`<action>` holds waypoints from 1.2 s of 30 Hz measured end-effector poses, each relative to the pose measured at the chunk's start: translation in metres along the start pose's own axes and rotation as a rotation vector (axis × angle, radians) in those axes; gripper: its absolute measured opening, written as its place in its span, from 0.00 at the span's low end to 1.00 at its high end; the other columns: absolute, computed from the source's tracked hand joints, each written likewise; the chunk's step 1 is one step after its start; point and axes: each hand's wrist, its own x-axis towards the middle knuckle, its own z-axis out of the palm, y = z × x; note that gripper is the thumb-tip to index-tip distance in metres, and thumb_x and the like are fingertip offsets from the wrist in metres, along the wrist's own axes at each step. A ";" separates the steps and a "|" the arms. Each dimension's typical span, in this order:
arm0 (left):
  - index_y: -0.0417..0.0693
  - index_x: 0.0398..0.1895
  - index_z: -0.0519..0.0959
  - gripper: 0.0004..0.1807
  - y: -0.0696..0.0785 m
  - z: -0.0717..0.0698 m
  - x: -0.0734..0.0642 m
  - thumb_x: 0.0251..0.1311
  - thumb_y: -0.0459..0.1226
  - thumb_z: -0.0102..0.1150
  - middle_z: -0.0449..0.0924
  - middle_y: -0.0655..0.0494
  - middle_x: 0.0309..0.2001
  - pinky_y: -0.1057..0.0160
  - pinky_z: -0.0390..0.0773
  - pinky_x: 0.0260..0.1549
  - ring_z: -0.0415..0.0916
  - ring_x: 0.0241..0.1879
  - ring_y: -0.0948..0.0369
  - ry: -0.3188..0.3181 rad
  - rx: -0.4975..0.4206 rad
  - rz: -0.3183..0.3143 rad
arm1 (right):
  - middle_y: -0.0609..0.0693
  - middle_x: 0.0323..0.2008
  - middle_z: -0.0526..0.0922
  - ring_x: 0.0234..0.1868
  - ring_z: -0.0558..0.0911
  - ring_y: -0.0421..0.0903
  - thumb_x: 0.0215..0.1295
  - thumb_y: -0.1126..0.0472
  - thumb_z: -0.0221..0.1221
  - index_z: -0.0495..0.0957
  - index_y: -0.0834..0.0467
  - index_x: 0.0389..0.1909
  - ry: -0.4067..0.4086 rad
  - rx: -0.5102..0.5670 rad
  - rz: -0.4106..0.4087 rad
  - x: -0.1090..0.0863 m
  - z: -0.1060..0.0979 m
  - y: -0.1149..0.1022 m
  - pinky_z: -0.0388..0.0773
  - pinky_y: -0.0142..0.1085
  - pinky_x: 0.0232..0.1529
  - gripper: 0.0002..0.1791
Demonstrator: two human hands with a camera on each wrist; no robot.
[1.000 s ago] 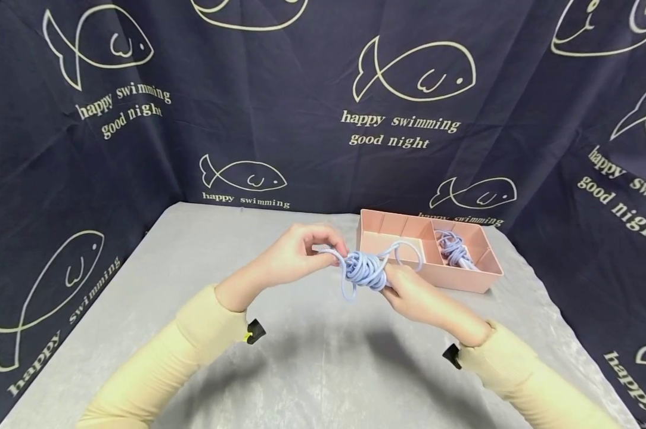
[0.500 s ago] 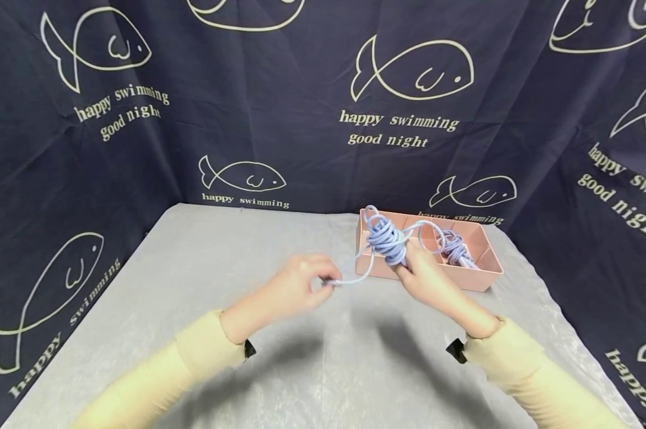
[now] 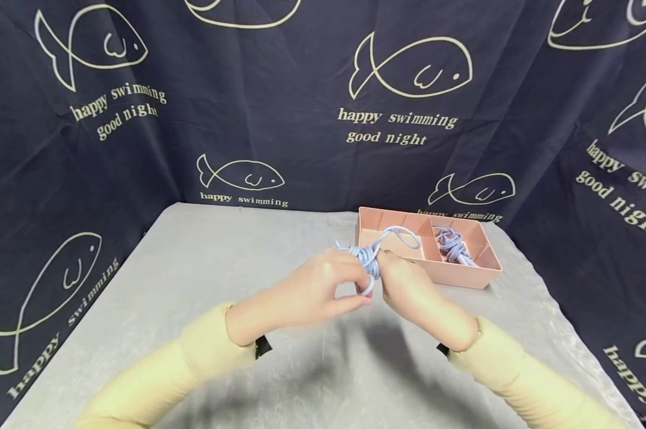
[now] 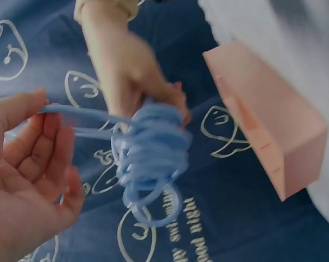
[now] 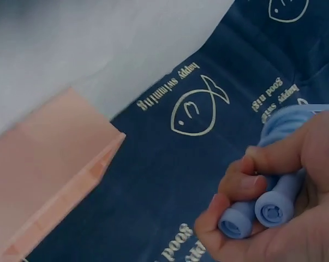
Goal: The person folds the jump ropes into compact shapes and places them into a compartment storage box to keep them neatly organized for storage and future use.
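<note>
A light-blue jump rope [image 3: 365, 256] is wound into a thick bundle, held up above the table between both hands. My right hand [image 3: 416, 298] grips its two handles side by side; their hollow ends [image 5: 274, 209] poke out of the fist in the right wrist view. My left hand [image 3: 317, 292] pinches a strand of the rope between thumb and forefinger, and in the left wrist view this strand runs from the fingertips to the coils [image 4: 156, 147]. A loose loop stands out above the right hand in the head view.
Behind the right hand stands a pink two-compartment box [image 3: 462, 277] on the grey-covered table [image 3: 237, 250]. Its right compartment contains another bundled blue jump rope [image 3: 452, 244]. A dark curtain with fish drawings [image 3: 242, 119] surrounds the table.
The left hand pulled a strand down away from the bundle, then came back up against it. The right hand swung the bundle up over the box, then back left and lower.
</note>
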 end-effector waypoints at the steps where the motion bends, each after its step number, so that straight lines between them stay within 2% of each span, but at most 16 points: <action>1: 0.49 0.24 0.78 0.06 -0.001 -0.004 0.004 0.51 0.36 0.67 0.77 0.63 0.26 0.68 0.69 0.40 0.72 0.31 0.67 0.021 0.016 -0.016 | 0.52 0.26 0.76 0.28 0.80 0.52 0.48 0.75 0.57 0.70 0.60 0.33 0.019 -0.030 -0.043 0.000 0.000 -0.001 0.73 0.46 0.26 0.12; 3: 0.48 0.23 0.78 0.07 -0.005 -0.009 0.010 0.51 0.36 0.68 0.77 0.62 0.24 0.69 0.70 0.38 0.71 0.30 0.66 0.042 0.003 -0.088 | 0.51 0.25 0.75 0.27 0.78 0.51 0.44 0.76 0.58 0.71 0.59 0.33 0.053 -0.081 -0.123 0.000 0.000 -0.002 0.72 0.45 0.26 0.14; 5: 0.47 0.23 0.77 0.07 -0.012 -0.011 0.014 0.52 0.35 0.66 0.77 0.61 0.24 0.69 0.72 0.36 0.71 0.29 0.65 0.041 -0.050 -0.200 | 0.51 0.26 0.75 0.29 0.78 0.50 0.44 0.76 0.58 0.72 0.59 0.35 0.082 -0.106 -0.191 -0.001 0.000 -0.002 0.70 0.43 0.25 0.16; 8: 0.46 0.22 0.77 0.08 -0.026 -0.011 0.015 0.56 0.36 0.64 0.76 0.59 0.23 0.70 0.72 0.31 0.71 0.28 0.65 0.051 -0.159 -0.438 | 0.51 0.30 0.76 0.32 0.78 0.51 0.45 0.76 0.59 0.73 0.60 0.38 0.119 -0.119 -0.273 -0.003 -0.001 0.000 0.67 0.41 0.25 0.18; 10: 0.45 0.23 0.76 0.09 -0.034 -0.009 0.012 0.58 0.36 0.61 0.75 0.57 0.24 0.69 0.72 0.27 0.71 0.28 0.64 0.056 -0.211 -0.554 | 0.52 0.33 0.77 0.35 0.79 0.52 0.45 0.77 0.59 0.74 0.61 0.42 0.152 -0.109 -0.316 -0.004 -0.002 0.002 0.67 0.41 0.26 0.21; 11: 0.46 0.23 0.76 0.09 -0.038 -0.008 0.010 0.58 0.37 0.61 0.76 0.56 0.27 0.69 0.71 0.27 0.71 0.29 0.64 0.061 -0.229 -0.594 | 0.52 0.34 0.77 0.35 0.79 0.52 0.45 0.77 0.59 0.74 0.61 0.42 0.163 -0.107 -0.334 -0.004 -0.002 0.003 0.68 0.41 0.26 0.21; 14: 0.44 0.24 0.76 0.08 -0.043 -0.003 0.006 0.58 0.36 0.60 0.79 0.54 0.35 0.70 0.74 0.29 0.75 0.34 0.64 0.072 -0.326 -0.658 | 0.53 0.35 0.77 0.36 0.78 0.52 0.47 0.77 0.58 0.74 0.62 0.42 0.174 -0.084 -0.369 -0.005 -0.003 0.005 0.70 0.42 0.28 0.19; 16: 0.43 0.25 0.76 0.07 -0.043 -0.001 0.005 0.57 0.35 0.61 0.79 0.53 0.36 0.70 0.75 0.30 0.75 0.34 0.64 0.098 -0.446 -0.698 | 0.53 0.37 0.78 0.38 0.79 0.52 0.48 0.77 0.56 0.73 0.61 0.42 0.164 -0.058 -0.375 -0.005 -0.003 0.005 0.73 0.44 0.31 0.18; 20: 0.41 0.23 0.72 0.09 -0.045 0.003 0.005 0.54 0.30 0.63 0.75 0.55 0.24 0.71 0.73 0.27 0.73 0.24 0.64 0.202 -0.729 -0.787 | 0.51 0.39 0.79 0.43 0.80 0.50 0.49 0.77 0.55 0.73 0.60 0.43 0.141 0.031 -0.381 -0.004 -0.007 0.002 0.75 0.46 0.40 0.19; 23: 0.41 0.24 0.68 0.12 -0.046 0.003 0.004 0.52 0.26 0.63 0.74 0.57 0.23 0.71 0.74 0.26 0.71 0.23 0.64 0.247 -0.848 -0.786 | 0.48 0.37 0.79 0.43 0.79 0.49 0.50 0.77 0.54 0.73 0.57 0.43 0.118 0.088 -0.392 -0.003 -0.009 -0.002 0.73 0.45 0.41 0.19; 25: 0.40 0.26 0.67 0.13 -0.045 0.002 0.004 0.51 0.24 0.63 0.74 0.57 0.24 0.71 0.75 0.27 0.72 0.24 0.64 0.255 -0.856 -0.764 | 0.47 0.36 0.78 0.41 0.79 0.49 0.50 0.77 0.53 0.73 0.57 0.42 0.108 0.114 -0.392 -0.002 -0.010 -0.003 0.73 0.45 0.41 0.19; 31: 0.36 0.24 0.77 0.08 -0.049 0.001 -0.003 0.45 0.25 0.68 0.78 0.57 0.21 0.70 0.75 0.24 0.74 0.21 0.64 0.263 -0.747 -0.680 | 0.45 0.35 0.79 0.38 0.79 0.44 0.51 0.78 0.53 0.73 0.57 0.42 0.102 0.227 -0.352 -0.002 -0.009 -0.001 0.75 0.42 0.41 0.19; 33: 0.37 0.24 0.79 0.07 -0.052 0.001 -0.005 0.45 0.25 0.69 0.80 0.57 0.22 0.69 0.75 0.24 0.75 0.22 0.64 0.263 -0.714 -0.629 | 0.45 0.35 0.79 0.38 0.80 0.42 0.52 0.77 0.53 0.74 0.57 0.42 0.101 0.260 -0.348 -0.001 -0.009 0.000 0.76 0.41 0.41 0.18; 36: 0.37 0.26 0.82 0.05 -0.055 0.001 -0.009 0.46 0.27 0.69 0.82 0.54 0.24 0.67 0.77 0.26 0.77 0.24 0.64 0.250 -0.654 -0.514 | 0.46 0.37 0.80 0.40 0.80 0.42 0.52 0.77 0.54 0.74 0.58 0.44 0.102 0.279 -0.346 -0.002 -0.009 0.000 0.76 0.41 0.43 0.18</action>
